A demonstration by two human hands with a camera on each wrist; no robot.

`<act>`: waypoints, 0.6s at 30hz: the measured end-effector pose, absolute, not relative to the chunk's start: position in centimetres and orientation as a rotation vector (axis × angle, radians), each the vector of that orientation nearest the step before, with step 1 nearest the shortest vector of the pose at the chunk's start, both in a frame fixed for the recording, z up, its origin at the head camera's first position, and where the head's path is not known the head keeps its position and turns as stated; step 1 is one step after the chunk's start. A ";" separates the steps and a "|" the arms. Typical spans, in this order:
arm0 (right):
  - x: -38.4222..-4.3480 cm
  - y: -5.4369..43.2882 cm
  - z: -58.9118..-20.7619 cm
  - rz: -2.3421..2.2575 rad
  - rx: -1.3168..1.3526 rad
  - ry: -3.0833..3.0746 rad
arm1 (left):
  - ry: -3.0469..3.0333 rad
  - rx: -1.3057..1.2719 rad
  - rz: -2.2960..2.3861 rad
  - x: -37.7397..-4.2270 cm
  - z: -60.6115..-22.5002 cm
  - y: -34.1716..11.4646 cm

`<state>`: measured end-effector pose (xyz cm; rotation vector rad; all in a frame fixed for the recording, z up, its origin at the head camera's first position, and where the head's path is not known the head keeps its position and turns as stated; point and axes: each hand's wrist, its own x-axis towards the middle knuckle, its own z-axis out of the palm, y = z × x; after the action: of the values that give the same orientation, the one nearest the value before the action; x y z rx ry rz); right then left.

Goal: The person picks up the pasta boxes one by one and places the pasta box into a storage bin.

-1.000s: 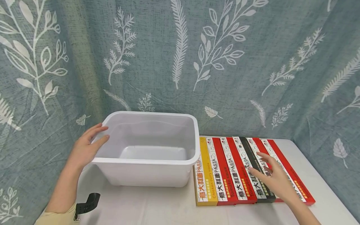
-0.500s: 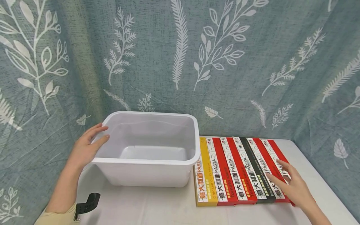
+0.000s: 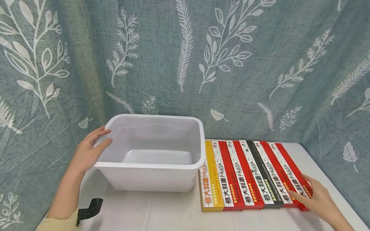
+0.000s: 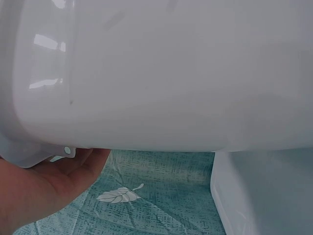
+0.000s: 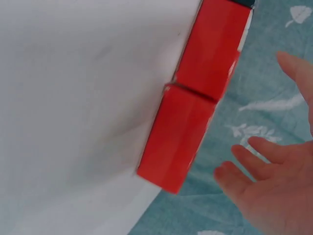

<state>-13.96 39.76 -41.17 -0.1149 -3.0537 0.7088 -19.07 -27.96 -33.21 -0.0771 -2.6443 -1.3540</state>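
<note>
My left hand [image 3: 88,150] rests on the left rim of a white plastic tub [image 3: 150,178], its fingertips reaching over the edge. In the left wrist view the tub's outer wall [image 4: 161,78] fills most of the picture, with part of the left hand [image 4: 54,186] showing under the lip. My right hand [image 3: 318,199] is over the near end of the rightmost red pasta box [image 3: 289,157], thumb and fingers spread apart. Seen by the right wrist camera, the right hand [image 5: 279,181] holds nothing, and red box ends [image 5: 176,137] lie to its left.
Several pasta boxes lie side by side right of the tub: a yellow one [image 3: 215,179], red ones [image 3: 231,173] and a black one [image 3: 267,176]. All sit on a white table [image 3: 162,211]. A patterned green-blue curtain [image 3: 173,64] hangs behind.
My right hand has moved right and toward the near side, from above the black box to the near end of the rightmost red box. The left hand and tub stay in place.
</note>
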 end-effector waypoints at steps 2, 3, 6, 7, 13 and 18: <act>-14.0 40.2 -41.4 0.684 -0.129 -3.075 | -2.647 -0.073 -1.347 -19.0 -33.2 -28.0; -13.9 40.5 -41.5 0.669 -0.132 -3.082 | -2.648 -0.072 -1.348 -19.0 -33.2 -28.0; -13.9 41.1 -41.9 0.630 -0.111 -3.092 | -2.651 -0.066 -1.347 -19.0 -33.2 -28.0; -13.9 41.2 -42.0 0.622 -0.113 -3.105 | -2.651 -0.066 -1.347 -19.1 -33.2 -28.0; -13.8 41.9 -42.5 0.655 -0.121 -3.181 | -2.642 -0.070 -1.355 -19.1 -33.2 -28.0; -13.7 42.2 -42.7 0.660 -0.032 -3.158 | -2.627 -0.073 -1.365 -19.0 -33.2 -28.0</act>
<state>-13.74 42.19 -42.70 -0.0324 -3.1583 0.6599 -19.00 -28.05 -33.24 -0.0728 -2.6273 -1.3646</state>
